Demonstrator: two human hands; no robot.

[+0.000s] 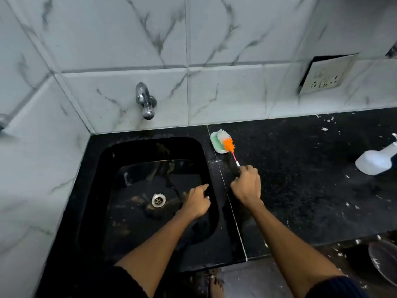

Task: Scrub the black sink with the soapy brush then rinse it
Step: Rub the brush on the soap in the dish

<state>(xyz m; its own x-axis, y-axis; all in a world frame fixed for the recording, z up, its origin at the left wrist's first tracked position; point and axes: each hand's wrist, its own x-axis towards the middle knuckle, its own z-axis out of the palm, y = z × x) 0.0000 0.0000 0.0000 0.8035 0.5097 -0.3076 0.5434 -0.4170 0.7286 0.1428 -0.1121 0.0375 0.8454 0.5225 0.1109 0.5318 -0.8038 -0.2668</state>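
While the black sink waits with brown grime around its drain, the brush lies outside the basin, its white and orange bristles resting in a pale green soap dish on the counter, well beyond the fingertips. The right hand has its fingers curled round the thin handle's near end, probably to load the bristles with soap before scrubbing starts. Over the basin's right side hovers the left hand, holding nothing, forefinger stretched toward the rim and the other fingers loosely curled; it looks ready to steady the body. Above and left of both hands, a chrome tap projects from the tiled wall, apparently dry. Far right of the gripping fingers lies a white spray bottle, with white flecks scattered about. Nothing stands between brush and basin.
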